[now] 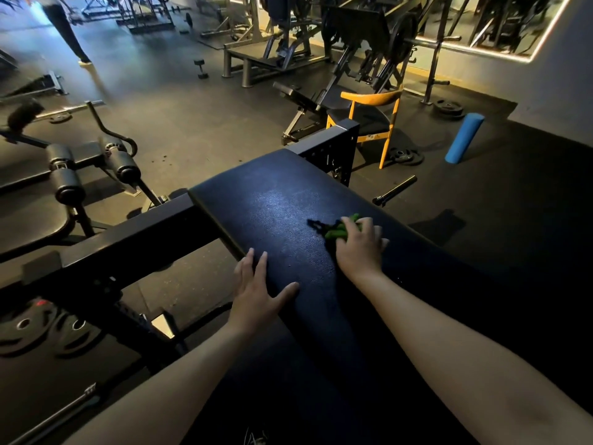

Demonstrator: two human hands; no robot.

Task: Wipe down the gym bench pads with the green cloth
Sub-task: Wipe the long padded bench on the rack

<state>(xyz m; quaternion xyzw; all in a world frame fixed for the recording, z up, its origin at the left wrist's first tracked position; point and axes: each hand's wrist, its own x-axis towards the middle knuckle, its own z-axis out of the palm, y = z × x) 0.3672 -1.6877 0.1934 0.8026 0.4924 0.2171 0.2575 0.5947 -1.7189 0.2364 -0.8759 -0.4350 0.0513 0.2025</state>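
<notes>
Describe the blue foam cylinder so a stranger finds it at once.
Look to the pale wall on the right, below the lit mirror. At its foot, right of the orange wooden chair, the blue foam cylinder stands on end. Nothing else there is bright blue; the black weight plates nearby lie flat.

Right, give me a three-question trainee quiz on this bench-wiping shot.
1. True or false: the left hand lies flat with straight fingers at the left edge of the bench pad.
2. Which hand grips the green cloth? A) left B) right
3. Fill in: the foam roller on the floor beyond the pad is coloured ____.
Key: 1 true; 2 B, the right hand; 3 blue.
</notes>
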